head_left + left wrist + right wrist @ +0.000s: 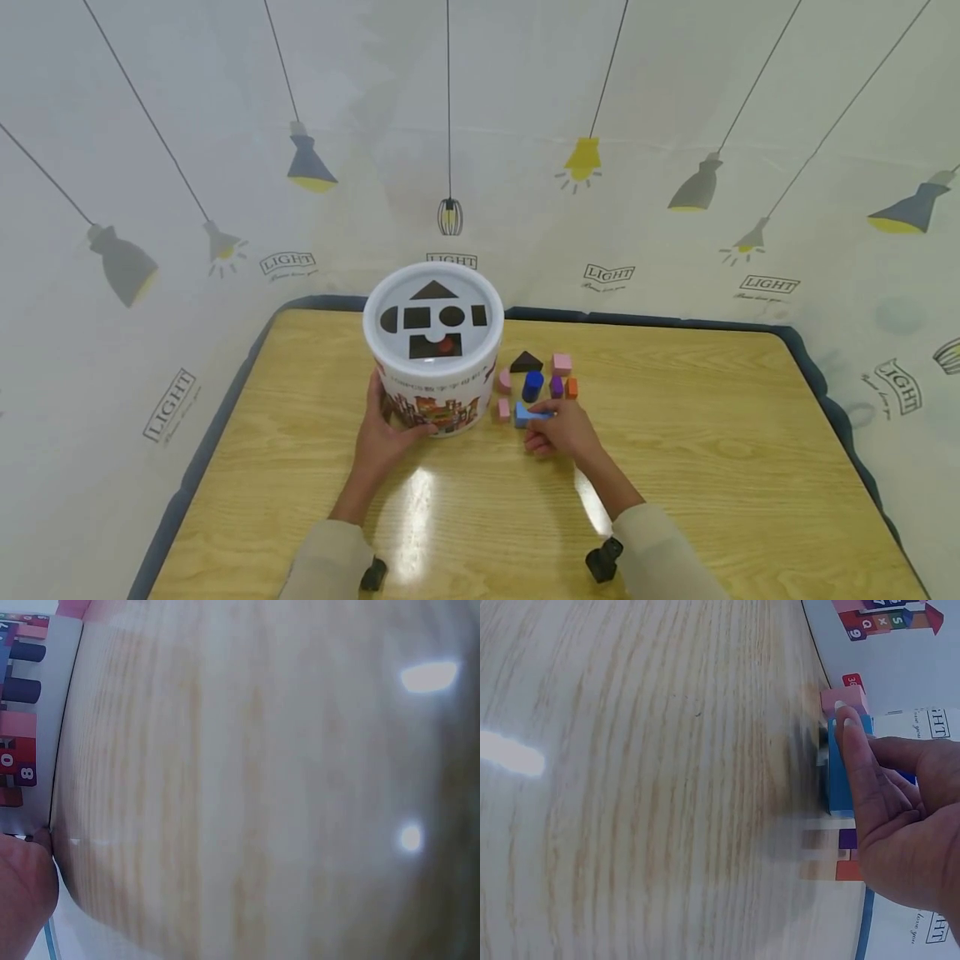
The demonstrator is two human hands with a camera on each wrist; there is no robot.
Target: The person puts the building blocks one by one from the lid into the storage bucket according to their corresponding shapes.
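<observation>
A white shape-sorter bucket (pixel 480 390) with printed pictures stands on the table, its lid (pixel 405 292) cut with dark holes of several shapes. My left hand (pixel 378 442) holds the bucket low on its left side, thumb toward the front. Just right of the bucket, my right hand (pixel 567 431) pinches a light-blue block (pixel 841 787) between thumb and fingers. Around that block are a dark-blue cylinder (pixel 533 386), a dark triangle (pixel 527 362), a purple block (pixel 557 387), an orange block (pixel 572 388) and several pink blocks (pixel 561 364). Something red shows through the lowest lid hole.
The wooden table (pixel 712 450) stretches out to both sides and toward me. White sheeting (pixel 517 217) printed with hanging lamps surrounds it, with a dark edge (pixel 675 322) along the table's back. Black wrist devices (pixel 602 561) sit by both sleeves.
</observation>
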